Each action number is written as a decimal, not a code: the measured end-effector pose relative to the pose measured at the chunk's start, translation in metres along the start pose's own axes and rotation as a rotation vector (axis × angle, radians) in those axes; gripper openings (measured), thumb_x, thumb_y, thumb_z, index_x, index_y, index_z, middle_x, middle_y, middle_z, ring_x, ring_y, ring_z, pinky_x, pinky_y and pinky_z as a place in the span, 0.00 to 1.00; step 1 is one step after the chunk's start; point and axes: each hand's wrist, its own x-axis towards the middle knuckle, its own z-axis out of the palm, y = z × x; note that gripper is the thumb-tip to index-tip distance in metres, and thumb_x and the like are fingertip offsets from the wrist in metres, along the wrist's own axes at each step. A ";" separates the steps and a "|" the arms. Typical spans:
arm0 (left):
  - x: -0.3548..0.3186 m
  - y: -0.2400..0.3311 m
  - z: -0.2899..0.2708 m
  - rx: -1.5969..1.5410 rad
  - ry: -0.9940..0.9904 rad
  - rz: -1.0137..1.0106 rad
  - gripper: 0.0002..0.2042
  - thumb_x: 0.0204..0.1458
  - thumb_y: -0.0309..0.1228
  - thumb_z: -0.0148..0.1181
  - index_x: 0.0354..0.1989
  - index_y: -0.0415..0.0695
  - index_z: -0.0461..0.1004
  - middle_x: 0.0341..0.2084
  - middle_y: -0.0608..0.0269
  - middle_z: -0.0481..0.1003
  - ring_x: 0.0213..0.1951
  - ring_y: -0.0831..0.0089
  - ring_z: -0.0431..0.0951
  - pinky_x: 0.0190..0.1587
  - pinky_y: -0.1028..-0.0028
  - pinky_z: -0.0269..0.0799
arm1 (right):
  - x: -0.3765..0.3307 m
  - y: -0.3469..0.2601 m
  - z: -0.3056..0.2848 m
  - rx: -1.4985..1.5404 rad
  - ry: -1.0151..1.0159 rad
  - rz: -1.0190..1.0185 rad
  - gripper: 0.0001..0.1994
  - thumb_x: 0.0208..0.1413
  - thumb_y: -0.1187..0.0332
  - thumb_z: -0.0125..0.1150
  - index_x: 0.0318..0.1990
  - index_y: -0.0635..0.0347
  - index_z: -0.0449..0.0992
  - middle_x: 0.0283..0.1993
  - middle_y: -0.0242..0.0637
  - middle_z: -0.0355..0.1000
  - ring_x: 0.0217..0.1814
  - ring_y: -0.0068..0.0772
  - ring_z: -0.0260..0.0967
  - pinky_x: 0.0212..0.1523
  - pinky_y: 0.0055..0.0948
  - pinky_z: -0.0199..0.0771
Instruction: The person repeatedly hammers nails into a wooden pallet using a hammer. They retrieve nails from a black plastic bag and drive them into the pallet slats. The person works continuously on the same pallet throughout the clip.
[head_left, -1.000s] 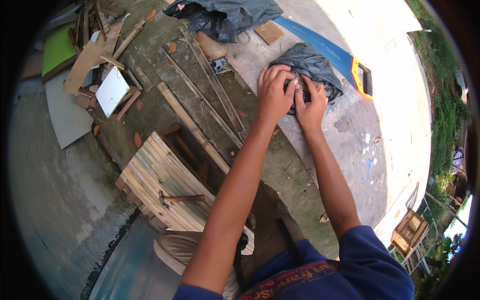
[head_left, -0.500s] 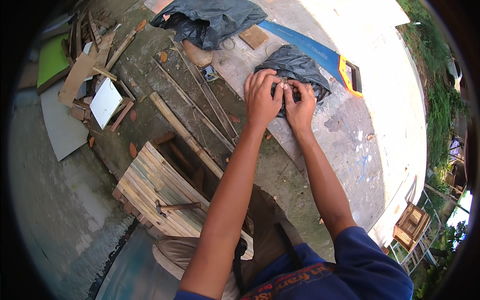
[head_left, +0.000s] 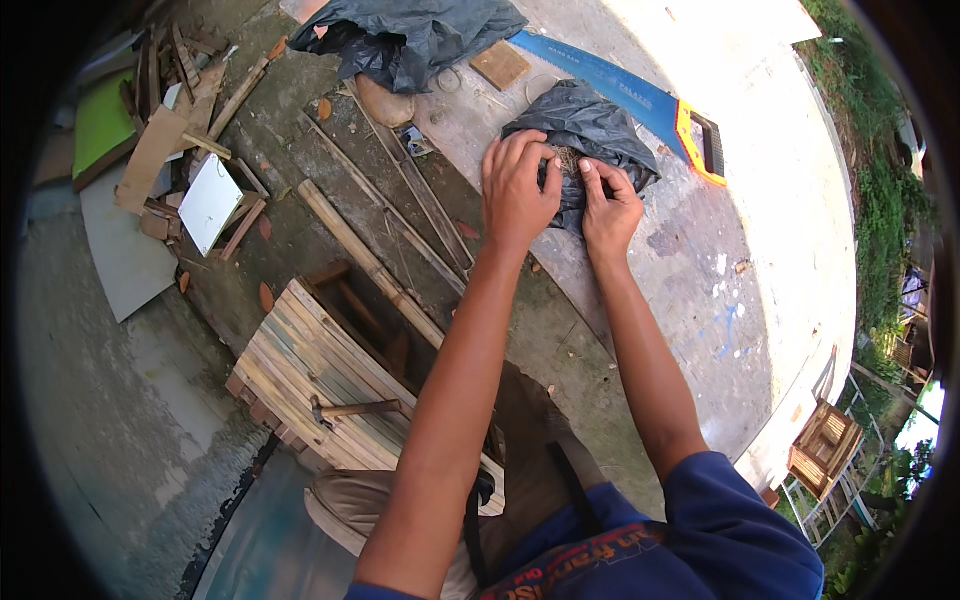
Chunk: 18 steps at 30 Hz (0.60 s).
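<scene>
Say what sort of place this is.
Likely an outdoor woodworking spot: a blue handsaw lies on a pale slab, a hammer rests on wooden slats, and scrap boards lie heaped.

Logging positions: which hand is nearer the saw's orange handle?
Right. The right hand is left of the saw handle and lower in view; the left hand is farther left, at the left edge of the black bag.

Thin brownish bits (head_left: 567,160) between the bare fingers (head_left: 519,148) are too small to identify; beneath, the fingers partly hide a crumpled black plastic bag (head_left: 590,112).
</scene>
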 end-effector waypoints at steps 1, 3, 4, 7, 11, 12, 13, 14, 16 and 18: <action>0.001 0.000 0.000 0.002 -0.011 -0.013 0.06 0.53 0.29 0.64 0.39 0.45 0.77 0.49 0.61 0.78 0.54 0.55 0.75 0.66 0.53 0.61 | 0.001 0.001 -0.001 0.001 -0.002 -0.010 0.08 0.59 0.68 0.72 0.39 0.65 0.86 0.35 0.36 0.80 0.36 0.23 0.73 0.43 0.25 0.72; 0.001 0.001 -0.002 -0.041 -0.009 0.019 0.08 0.52 0.27 0.63 0.41 0.45 0.77 0.49 0.61 0.77 0.54 0.55 0.75 0.66 0.53 0.61 | 0.002 0.005 -0.004 0.008 0.015 0.047 0.09 0.59 0.68 0.72 0.39 0.66 0.86 0.34 0.36 0.80 0.37 0.22 0.72 0.43 0.24 0.72; 0.001 0.001 -0.005 -0.048 -0.011 0.024 0.09 0.52 0.27 0.62 0.42 0.45 0.78 0.50 0.61 0.77 0.55 0.55 0.75 0.66 0.53 0.61 | 0.001 0.007 -0.005 0.029 -0.002 0.043 0.09 0.59 0.68 0.72 0.39 0.67 0.85 0.34 0.35 0.80 0.37 0.22 0.72 0.44 0.24 0.72; 0.000 0.005 -0.016 -0.237 0.148 -0.042 0.13 0.52 0.25 0.62 0.46 0.43 0.78 0.51 0.58 0.77 0.56 0.56 0.75 0.65 0.54 0.61 | 0.000 0.017 -0.007 0.085 0.025 0.062 0.09 0.62 0.68 0.70 0.39 0.67 0.85 0.35 0.36 0.81 0.40 0.21 0.72 0.47 0.24 0.71; -0.030 0.024 -0.042 -0.345 0.241 -0.129 0.13 0.52 0.23 0.60 0.47 0.43 0.76 0.44 0.57 0.76 0.53 0.55 0.75 0.61 0.55 0.63 | -0.001 0.011 -0.012 0.013 -0.026 -0.027 0.10 0.64 0.67 0.68 0.37 0.67 0.82 0.36 0.33 0.79 0.40 0.22 0.70 0.49 0.25 0.71; -0.039 0.029 -0.050 -0.316 0.273 -0.151 0.12 0.53 0.24 0.60 0.46 0.42 0.76 0.42 0.58 0.76 0.48 0.56 0.76 0.56 0.57 0.66 | -0.001 0.004 -0.011 -0.123 -0.032 -0.160 0.08 0.64 0.68 0.68 0.37 0.66 0.83 0.36 0.35 0.78 0.42 0.26 0.70 0.51 0.27 0.70; -0.053 0.038 -0.059 -0.302 0.305 -0.175 0.10 0.54 0.24 0.61 0.46 0.41 0.77 0.39 0.58 0.76 0.44 0.57 0.76 0.51 0.60 0.69 | -0.005 -0.006 -0.014 -0.237 -0.036 -0.290 0.07 0.64 0.69 0.67 0.38 0.65 0.83 0.37 0.36 0.77 0.43 0.30 0.70 0.53 0.31 0.70; -0.065 0.046 -0.068 -0.452 0.257 -0.323 0.10 0.57 0.25 0.62 0.47 0.41 0.77 0.38 0.59 0.77 0.42 0.63 0.77 0.47 0.64 0.70 | -0.011 -0.019 -0.020 -0.260 -0.033 -0.397 0.07 0.65 0.70 0.66 0.38 0.66 0.82 0.38 0.37 0.77 0.43 0.30 0.70 0.53 0.32 0.71; -0.082 0.050 -0.092 -0.665 0.247 -0.537 0.10 0.61 0.29 0.62 0.49 0.40 0.78 0.38 0.62 0.78 0.38 0.74 0.76 0.40 0.71 0.72 | -0.025 -0.050 -0.016 -0.138 -0.066 -0.428 0.07 0.67 0.71 0.63 0.39 0.67 0.80 0.40 0.38 0.76 0.43 0.29 0.70 0.53 0.34 0.72; -0.097 0.054 -0.118 -0.843 0.216 -0.813 0.13 0.66 0.33 0.59 0.51 0.38 0.78 0.41 0.65 0.80 0.40 0.81 0.77 0.42 0.73 0.74 | -0.059 -0.078 0.001 0.102 -0.172 -0.289 0.08 0.69 0.70 0.61 0.40 0.68 0.77 0.42 0.39 0.74 0.44 0.28 0.70 0.51 0.31 0.72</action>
